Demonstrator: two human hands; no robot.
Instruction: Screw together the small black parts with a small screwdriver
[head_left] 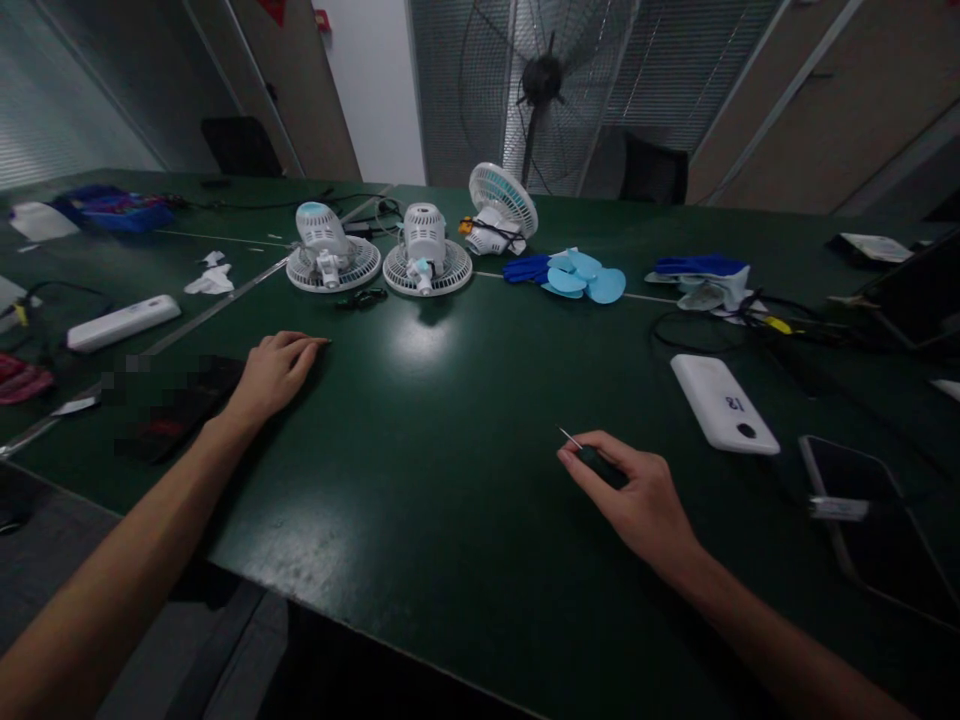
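My right hand [637, 490] is closed around the dark handle of a small screwdriver [604, 467], its thin metal shaft pointing up and left above the green table [420, 430]. On the left, my left hand [277, 372] rests on the table with its fingers drawn together. A tiny pointed bit shows at its fingertips, too small to name. Beyond the hands, two white fans [330, 250] [426, 250] lie grille-down with their motor housings up. A third white fan [502, 208] stands tilted behind them. Light-blue fan blades [585, 277] lie to its right.
A white power bank [724, 403] and a dark phone [874, 520] lie to the right. Blue-and-white gloves [705, 280] and black cables are behind them. On the left are a white oblong device [124, 323], crumpled tissue [211, 278] and a blue tray [131, 212].
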